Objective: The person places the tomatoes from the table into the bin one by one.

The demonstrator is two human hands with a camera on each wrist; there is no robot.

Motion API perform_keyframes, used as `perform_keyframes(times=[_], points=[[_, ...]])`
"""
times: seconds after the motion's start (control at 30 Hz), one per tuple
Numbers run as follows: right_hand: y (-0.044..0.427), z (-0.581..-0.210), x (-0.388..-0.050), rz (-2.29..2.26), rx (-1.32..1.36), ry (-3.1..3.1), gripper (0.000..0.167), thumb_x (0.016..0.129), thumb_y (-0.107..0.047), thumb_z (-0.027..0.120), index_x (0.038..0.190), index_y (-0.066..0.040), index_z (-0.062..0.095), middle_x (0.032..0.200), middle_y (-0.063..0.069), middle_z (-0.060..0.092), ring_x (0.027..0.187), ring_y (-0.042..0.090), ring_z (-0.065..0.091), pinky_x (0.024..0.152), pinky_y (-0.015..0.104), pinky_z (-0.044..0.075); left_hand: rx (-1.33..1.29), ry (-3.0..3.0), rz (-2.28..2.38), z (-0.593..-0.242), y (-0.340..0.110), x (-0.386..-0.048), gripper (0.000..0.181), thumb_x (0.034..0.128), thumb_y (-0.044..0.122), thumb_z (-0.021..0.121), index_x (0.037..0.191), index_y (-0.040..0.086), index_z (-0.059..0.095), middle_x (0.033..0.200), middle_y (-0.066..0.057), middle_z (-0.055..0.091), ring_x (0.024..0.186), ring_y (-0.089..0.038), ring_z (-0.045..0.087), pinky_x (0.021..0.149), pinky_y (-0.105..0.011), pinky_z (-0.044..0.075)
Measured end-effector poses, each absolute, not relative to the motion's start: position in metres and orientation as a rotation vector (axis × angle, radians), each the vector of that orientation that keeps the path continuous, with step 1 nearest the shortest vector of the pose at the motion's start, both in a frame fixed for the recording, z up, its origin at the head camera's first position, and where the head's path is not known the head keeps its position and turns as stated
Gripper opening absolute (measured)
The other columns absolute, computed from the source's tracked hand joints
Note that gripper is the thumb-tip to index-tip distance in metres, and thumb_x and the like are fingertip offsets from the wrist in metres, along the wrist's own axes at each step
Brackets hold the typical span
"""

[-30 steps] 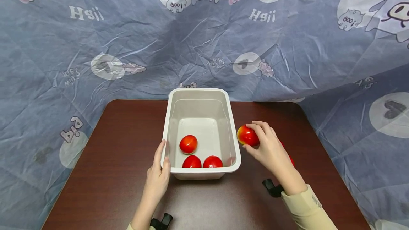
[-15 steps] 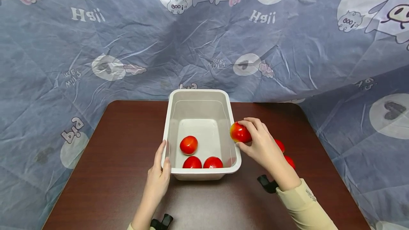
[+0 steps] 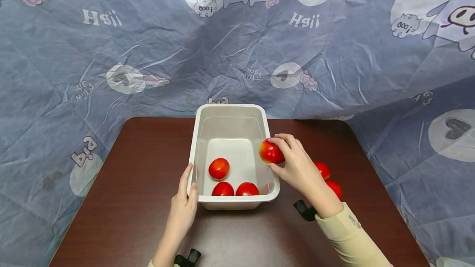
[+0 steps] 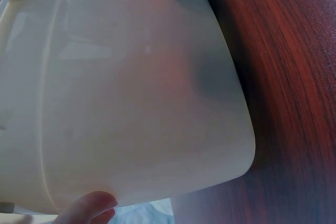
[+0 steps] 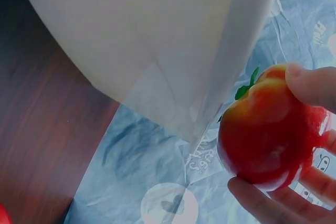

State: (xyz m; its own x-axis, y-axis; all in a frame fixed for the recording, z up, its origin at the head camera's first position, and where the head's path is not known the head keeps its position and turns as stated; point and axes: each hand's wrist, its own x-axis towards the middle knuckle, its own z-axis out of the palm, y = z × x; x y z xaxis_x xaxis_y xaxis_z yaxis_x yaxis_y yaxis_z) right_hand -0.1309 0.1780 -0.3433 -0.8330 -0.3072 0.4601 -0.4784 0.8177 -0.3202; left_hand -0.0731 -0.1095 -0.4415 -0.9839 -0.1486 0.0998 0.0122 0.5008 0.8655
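Observation:
A pale grey plastic bin (image 3: 234,197) stands on the table. My left hand (image 3: 184,205) holds its near left rim, thumb at the corner and fingers along the outer side. In the left wrist view, a thumb or fingertip (image 4: 89,205) shows against the wall. My right hand (image 3: 295,169) grips a red tomato (image 3: 271,151) with a yellow patch over the bin's right rim. Green leaves (image 5: 245,88) show at its top in the right wrist view. Inside the bin lie a tomato (image 3: 219,169) and two more red tomatoes (image 3: 247,189) by the near wall, partly hidden.
Two red tomatoes (image 3: 334,188) lie on the brown table (image 3: 156,155), partly behind my right forearm. A blue printed cloth (image 3: 148,44) hangs behind the table. Black straps (image 3: 305,210) sit at my wrists.
My right hand has carried the tomato leftward and slightly up, from beside the bin to over its right rim. Two tomatoes on the table have come into clearer view. My left hand stays put.

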Motion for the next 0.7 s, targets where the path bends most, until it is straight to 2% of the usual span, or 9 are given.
perform_keyframes(times=[0.23, 0.43, 0.57, 0.7], points=[[0.170, -0.344, -0.133, 0.606, 0.627, -2.622, 0.061, 0.069, -0.007, 0.085, 0.124, -0.008, 0.060, 0.128, 0.014, 0.054, 0.113, 0.035, 0.053, 0.089, 0.048, 0.054, 0.138, -2.583, -1.511, -0.441, -0.109, -0.073, 0.056, 0.1013, 0.020, 0.044, 0.153, 0.037, 0.031, 0.126, -0.018, 0.061, 0.074, -0.024, 0.052, 0.060, -0.035, 0.041], [0.165, -0.346, -0.133, 0.609, 0.639, -2.639, 0.060, 0.069, -0.007, 0.085, 0.124, -0.010, 0.060, 0.127, 0.013, 0.054, 0.112, 0.035, 0.054, 0.086, 0.047, 0.056, 0.139, -2.578, -1.508, -0.441, -0.109, -0.073, 0.057, 0.1012, 0.019, 0.045, 0.153, 0.036, 0.031, 0.128, -0.018, 0.060, 0.080, -0.025, 0.054, 0.062, -0.035, 0.042], [0.163, -0.347, -0.133, 0.613, 0.648, -2.648, 0.058, 0.070, -0.008, 0.084, 0.123, -0.011, 0.060, 0.127, 0.012, 0.054, 0.113, 0.035, 0.054, 0.087, 0.046, 0.055, 0.144, -2.583, -1.511, -0.441, -0.109, -0.073, 0.057, 0.1013, 0.020, 0.044, 0.153, 0.037, 0.030, 0.122, -0.018, 0.062, 0.077, -0.024, 0.052, 0.061, -0.035, 0.041], [0.161, -0.348, -0.133, 0.611, 0.660, -2.654, 0.056, 0.072, -0.009, 0.084, 0.123, -0.012, 0.060, 0.126, 0.012, 0.055, 0.113, 0.035, 0.054, 0.088, 0.046, 0.055, 0.143, -2.586, -1.506, -0.440, -0.109, -0.073, 0.056, 0.1014, 0.020, 0.044, 0.153, 0.037, 0.030, 0.124, -0.017, 0.061, 0.078, -0.024, 0.052, 0.061, -0.035, 0.041]])
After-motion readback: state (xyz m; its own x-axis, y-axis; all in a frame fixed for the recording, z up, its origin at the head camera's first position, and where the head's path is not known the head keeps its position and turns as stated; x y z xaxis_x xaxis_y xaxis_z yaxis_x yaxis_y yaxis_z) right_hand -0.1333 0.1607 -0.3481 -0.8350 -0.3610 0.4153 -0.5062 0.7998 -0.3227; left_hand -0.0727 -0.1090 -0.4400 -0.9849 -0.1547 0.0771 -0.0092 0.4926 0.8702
